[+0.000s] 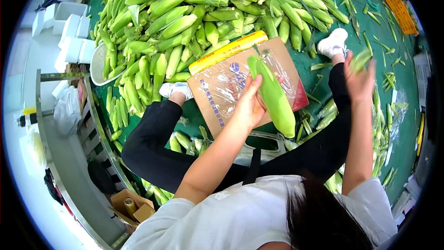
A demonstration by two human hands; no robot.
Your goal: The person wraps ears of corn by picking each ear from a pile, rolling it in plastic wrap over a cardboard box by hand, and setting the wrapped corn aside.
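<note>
My left hand (252,98) is wrapped round the lower side of an ear of corn (277,99) in its green husk. The ear slants over a cardboard box (215,90) with clear plastic film on top. Out to the right, my right hand (360,83) is raised and smeared by motion. A green piece of corn husk (360,61) is at its fingers; whether they grip it or have let it loose, I cannot tell. A yellow cling film box (229,52) lies along the far edge of the cardboard.
A large heap of husked-in corn (185,14) covers the green floor (340,16) ahead. Husk scraps (391,60) litter the right side, near an orange crate (400,9). A white tub (99,65) and a metal rack (69,157) stand left. Wrapped corn (185,142) lies by my legs.
</note>
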